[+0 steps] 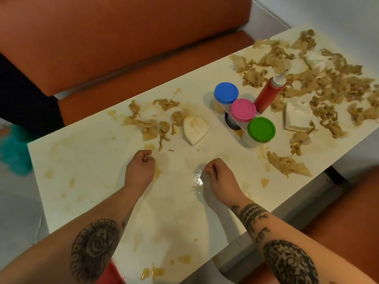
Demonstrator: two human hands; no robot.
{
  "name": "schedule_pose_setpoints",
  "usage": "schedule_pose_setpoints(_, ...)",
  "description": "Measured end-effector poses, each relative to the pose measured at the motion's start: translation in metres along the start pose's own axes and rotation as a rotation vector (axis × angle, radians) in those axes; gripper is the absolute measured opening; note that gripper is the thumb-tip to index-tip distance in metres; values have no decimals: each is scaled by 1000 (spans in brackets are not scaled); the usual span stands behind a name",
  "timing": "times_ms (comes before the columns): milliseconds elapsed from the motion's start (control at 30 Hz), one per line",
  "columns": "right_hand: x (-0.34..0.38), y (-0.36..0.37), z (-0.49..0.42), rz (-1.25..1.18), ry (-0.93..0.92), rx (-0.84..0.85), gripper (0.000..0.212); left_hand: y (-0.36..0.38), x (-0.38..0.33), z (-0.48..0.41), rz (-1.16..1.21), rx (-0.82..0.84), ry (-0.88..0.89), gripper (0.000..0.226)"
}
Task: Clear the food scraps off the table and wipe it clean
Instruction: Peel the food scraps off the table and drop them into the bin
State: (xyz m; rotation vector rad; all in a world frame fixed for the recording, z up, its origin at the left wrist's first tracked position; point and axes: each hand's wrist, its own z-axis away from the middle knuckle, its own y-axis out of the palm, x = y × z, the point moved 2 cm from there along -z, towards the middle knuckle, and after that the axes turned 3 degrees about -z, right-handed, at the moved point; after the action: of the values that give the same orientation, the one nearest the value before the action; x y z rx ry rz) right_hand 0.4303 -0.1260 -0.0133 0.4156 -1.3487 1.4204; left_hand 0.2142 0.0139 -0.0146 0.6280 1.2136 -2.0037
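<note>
A cream table (86, 160) is smeared with brownish stains and strewn with shredded beige food scraps. One cluster of scraps (151, 121) lies left of centre, a far larger spread (328, 85) covers the far right end, and one clump (287, 165) sits near the right edge. A pale heart-shaped piece (195, 129) lies among the left scraps. My left hand (140, 167) and my right hand (217, 175) hover over the near middle of the table, both with fingers curled and nothing visibly held. A wet patch (198, 179) glistens beside my right hand.
A rack holds jars with blue (226, 93), pink (243, 110) and green (261, 129) lids, next to a red sauce bottle (268, 93). White napkins (296, 118) lie among the right scraps. Orange bench seats (123, 48) flank the table. A teal object (14, 152) is at the left.
</note>
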Motion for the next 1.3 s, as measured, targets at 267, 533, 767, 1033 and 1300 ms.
schedule_pose_setpoints(267, 62, 19, -65, -706, 265, 36, 24, 5, -41, -42, -67, -14, 58, 32)
schedule_pose_setpoints(533, 84, 30, -93, -1073, 433, 28, 25, 33, -66, -87, -479, 44, 427, 48)
schedule_pose_setpoints(767, 79, 32, -104, -996, 463, 62, 27, 39, -56, -91, -652, 53, 431, 29)
schedule_pose_setpoints(1033, 95, 50, -128, -752, 462, 91, 29, 17, -43, -62, 676, 40, -132, 33)
schedule_pose_setpoints(1300, 128, 93, -170, -76, 77, 164, 45, -26, -11, -54, 1026, -92, -474, 39)
